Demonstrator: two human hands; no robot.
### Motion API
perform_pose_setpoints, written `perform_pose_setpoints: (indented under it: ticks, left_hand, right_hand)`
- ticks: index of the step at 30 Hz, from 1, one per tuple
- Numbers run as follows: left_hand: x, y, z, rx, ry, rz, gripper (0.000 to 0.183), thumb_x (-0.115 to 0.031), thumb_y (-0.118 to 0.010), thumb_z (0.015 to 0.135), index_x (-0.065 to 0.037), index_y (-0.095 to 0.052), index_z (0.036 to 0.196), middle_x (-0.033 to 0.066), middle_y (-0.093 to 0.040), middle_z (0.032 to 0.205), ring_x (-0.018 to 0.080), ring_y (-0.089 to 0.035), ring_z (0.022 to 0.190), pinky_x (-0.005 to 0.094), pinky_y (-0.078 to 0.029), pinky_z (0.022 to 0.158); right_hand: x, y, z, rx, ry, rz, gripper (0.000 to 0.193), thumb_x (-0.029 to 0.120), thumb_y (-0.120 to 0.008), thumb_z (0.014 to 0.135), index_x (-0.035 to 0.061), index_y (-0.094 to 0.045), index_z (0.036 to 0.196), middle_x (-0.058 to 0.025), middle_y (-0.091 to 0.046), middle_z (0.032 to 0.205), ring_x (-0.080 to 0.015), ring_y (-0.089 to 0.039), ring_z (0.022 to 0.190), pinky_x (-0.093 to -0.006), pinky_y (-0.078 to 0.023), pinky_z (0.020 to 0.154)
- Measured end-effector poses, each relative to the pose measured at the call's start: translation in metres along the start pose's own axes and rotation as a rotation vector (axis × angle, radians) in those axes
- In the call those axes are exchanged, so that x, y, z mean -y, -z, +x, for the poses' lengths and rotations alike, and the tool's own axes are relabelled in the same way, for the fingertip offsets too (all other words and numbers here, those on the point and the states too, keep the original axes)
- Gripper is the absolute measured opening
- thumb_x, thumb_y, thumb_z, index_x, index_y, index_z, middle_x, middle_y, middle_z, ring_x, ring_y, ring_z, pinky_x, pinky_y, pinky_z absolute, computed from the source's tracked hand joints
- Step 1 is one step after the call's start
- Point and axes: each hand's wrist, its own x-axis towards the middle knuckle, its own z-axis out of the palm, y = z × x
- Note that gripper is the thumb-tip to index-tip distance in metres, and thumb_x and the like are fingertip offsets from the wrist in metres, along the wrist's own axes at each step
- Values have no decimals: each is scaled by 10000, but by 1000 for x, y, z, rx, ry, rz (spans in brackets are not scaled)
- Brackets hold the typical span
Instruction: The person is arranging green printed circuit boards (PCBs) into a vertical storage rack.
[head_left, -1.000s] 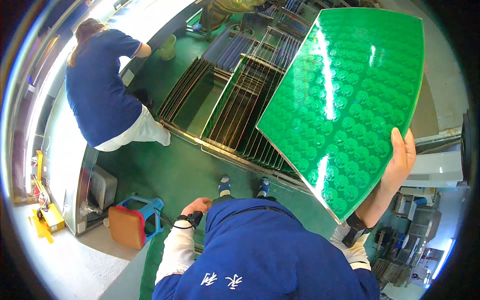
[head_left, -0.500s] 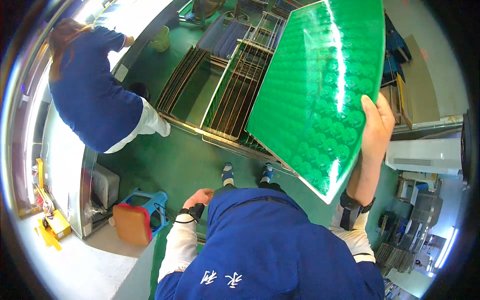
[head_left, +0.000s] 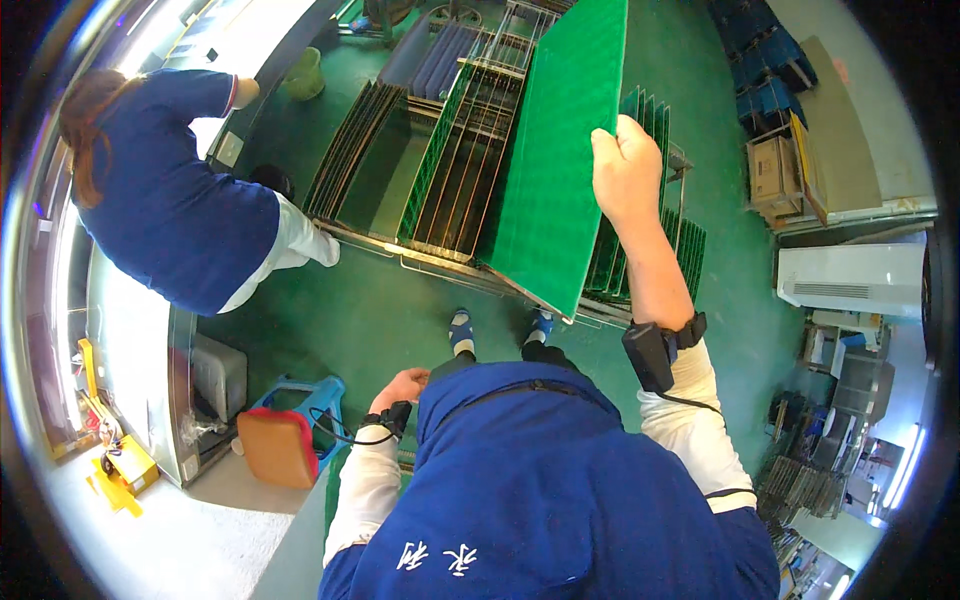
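1. Green panel (head_left: 560,140), one, large and thin: upper middle of the frame, tilted over the right part of the rack. Whether its lower edge touched the rack, I could not tell.
2. Right hand (head_left: 630,172): upper middle, at the panel's right edge; fingers clenched on that edge, the panel in their grasp.
3. Left hand (head_left: 403,388): lower middle, beside the wearer's waist; fingers partly hidden, their state not certain; no panel showed there.
4. Metal rack (head_left: 425,252): upper middle, wire dividers in its central part; dark sheets (head_left: 352,150) upright in its left part.
5. Further green panels (head_left: 690,250): several, in a row, just right of the held one.
6. Progress, by my judgement: those rows were already standing unaided; the held panel was not yet let go. The number left to handle could not be counted.
7. Co-worker (head_left: 170,190): upper left, at a bright table (head_left: 270,30).
8. Stool (head_left: 275,447), brown-seated: lower left.
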Motion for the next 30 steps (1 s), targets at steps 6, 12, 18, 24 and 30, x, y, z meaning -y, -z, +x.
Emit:
perform_pose_setpoints:
  ticks: [6, 12, 18, 24, 30]
  left_hand:
    - [19, -1, 5, 32, -50, -126, 592, -289, -728, 789, 50, -543, 1237, 137, -615, 1193, 203, -574, 1087, 324, -437, 945]
    - [6, -3, 0, 1, -16, -96, 591, -201, -707, 779, 33, -506, 1283, 129, -620, 1181, 215, -597, 1030, 328, -471, 863]
    - [2, -1, 0, -21, 13, -70, 581, -101, -681, 771, 10, -488, 1307, 129, -622, 1171, 231, -624, 975, 338, -521, 764]
    - [-8, 1, -4, -23, 15, -41, 591, -108, -686, 772, 10, -482, 1315, 138, -611, 1187, 246, -617, 1007, 350, -526, 798]
    - [-8, 3, -8, -48, 26, 8, 593, -109, -686, 770, -4, -485, 1318, 124, -615, 1181, 240, -615, 1016, 350, -525, 817]
  right_hand:
    - [-3, -19, -3, 29, -24, -139, 214, 144, -492, 801, -31, -457, 681, -269, -558, 692, -443, -569, 684, -498, -443, 640]
    - [-2, -21, -4, 14, 12, -174, 213, 141, -492, 797, -32, -455, 678, -271, -558, 693, -446, -566, 670, -506, -442, 636]
    - [2, -23, -1, 10, -8, -218, 197, 142, -487, 802, -26, -485, 700, -269, -574, 710, -444, -579, 689, -511, -453, 655]
    - [-8, -38, -8, 16, 13, -263, 202, 141, -483, 806, -34, -494, 707, -271, -590, 733, -446, -588, 717, -515, -466, 683]
    - [-13, -48, -6, 36, -13, -284, 205, 144, -482, 807, -35, -492, 708, -274, -590, 734, -454, -585, 728, -520, -463, 690]
